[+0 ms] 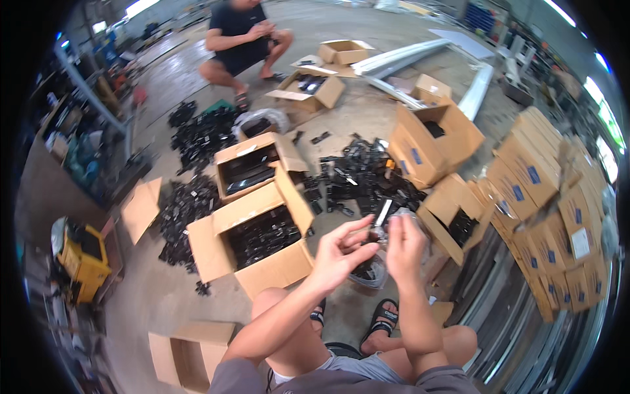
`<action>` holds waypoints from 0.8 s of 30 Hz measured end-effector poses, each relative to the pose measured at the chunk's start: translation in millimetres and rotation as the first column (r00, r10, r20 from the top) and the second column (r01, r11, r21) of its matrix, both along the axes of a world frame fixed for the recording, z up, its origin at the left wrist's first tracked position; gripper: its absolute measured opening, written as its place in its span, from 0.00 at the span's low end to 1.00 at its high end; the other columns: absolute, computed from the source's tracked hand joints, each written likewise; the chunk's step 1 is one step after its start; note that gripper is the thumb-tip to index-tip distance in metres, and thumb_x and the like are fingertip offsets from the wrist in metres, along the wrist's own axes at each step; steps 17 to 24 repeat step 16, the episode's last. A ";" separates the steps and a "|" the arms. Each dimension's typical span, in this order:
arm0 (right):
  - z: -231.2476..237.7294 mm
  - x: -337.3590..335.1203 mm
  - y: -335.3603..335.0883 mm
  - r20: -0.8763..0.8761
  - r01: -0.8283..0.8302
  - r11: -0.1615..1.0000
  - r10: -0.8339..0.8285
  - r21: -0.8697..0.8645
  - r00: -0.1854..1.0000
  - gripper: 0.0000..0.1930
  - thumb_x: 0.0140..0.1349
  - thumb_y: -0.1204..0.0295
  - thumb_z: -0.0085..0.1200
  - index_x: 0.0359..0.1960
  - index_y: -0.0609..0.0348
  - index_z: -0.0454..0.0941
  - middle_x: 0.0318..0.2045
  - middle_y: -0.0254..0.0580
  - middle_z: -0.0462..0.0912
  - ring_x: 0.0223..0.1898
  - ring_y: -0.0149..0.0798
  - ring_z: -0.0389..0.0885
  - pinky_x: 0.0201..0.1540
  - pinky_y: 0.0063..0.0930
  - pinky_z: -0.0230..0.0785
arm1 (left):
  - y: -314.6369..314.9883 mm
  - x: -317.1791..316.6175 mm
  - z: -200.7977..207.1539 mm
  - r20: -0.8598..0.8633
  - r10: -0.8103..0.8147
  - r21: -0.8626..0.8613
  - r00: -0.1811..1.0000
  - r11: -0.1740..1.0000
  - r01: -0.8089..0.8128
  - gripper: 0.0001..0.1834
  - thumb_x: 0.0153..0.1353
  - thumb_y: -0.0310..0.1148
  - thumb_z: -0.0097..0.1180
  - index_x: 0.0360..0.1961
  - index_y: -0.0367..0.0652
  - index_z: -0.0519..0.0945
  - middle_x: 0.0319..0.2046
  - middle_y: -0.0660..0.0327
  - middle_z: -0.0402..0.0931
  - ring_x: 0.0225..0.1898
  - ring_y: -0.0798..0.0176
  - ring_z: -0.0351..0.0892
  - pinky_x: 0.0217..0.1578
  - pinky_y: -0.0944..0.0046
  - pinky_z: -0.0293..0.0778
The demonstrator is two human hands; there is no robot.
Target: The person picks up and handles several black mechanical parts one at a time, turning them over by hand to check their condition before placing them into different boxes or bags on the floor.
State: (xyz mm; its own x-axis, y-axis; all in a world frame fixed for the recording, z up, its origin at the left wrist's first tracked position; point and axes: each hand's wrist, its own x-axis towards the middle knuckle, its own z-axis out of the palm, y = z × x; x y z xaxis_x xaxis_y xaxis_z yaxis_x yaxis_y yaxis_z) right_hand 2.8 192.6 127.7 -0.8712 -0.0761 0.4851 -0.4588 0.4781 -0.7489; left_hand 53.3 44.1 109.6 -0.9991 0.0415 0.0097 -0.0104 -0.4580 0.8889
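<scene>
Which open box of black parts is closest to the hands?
The big open cardboard box just left of the left hand; the other open boxes sit farther away.

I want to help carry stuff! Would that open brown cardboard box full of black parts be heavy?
Probably heavy: the open brown cardboard box looks packed with small black parts. Its loose flaps stand open, so it may sag or spill if tipped.
</scene>
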 end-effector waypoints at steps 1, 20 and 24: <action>-8.1 -3.1 2.1 0.050 0.016 0.998 -0.012 -0.067 0.999 0.19 0.74 0.64 0.45 0.27 0.65 0.73 0.21 0.45 0.74 0.23 0.42 0.73 0.28 0.36 0.64 | 1.1 -0.6 2.1 -0.018 -0.011 -0.014 1.000 1.000 0.011 0.30 0.62 0.18 0.61 0.66 0.42 0.71 0.50 0.57 0.82 0.51 0.69 0.79 0.54 0.66 0.76; -104.8 -17.7 70.4 0.523 0.193 0.947 -0.032 -0.258 0.852 0.28 0.77 0.49 0.36 0.29 0.60 0.76 0.23 0.33 0.77 0.24 0.23 0.73 0.26 0.17 0.60 | -187.8 27.4 -9.2 -0.027 0.264 -0.897 0.964 0.420 -0.139 0.37 0.59 0.21 0.64 0.69 0.48 0.66 0.60 0.45 0.75 0.62 0.46 0.75 0.63 0.57 0.69; -104.8 -17.7 70.4 0.523 0.193 0.947 -0.032 -0.258 0.852 0.28 0.77 0.49 0.36 0.29 0.60 0.76 0.23 0.33 0.77 0.24 0.23 0.73 0.26 0.17 0.60 | -187.8 27.4 -9.2 -0.027 0.264 -0.897 0.964 0.420 -0.139 0.37 0.59 0.21 0.64 0.69 0.48 0.66 0.60 0.45 0.75 0.62 0.46 0.75 0.63 0.57 0.69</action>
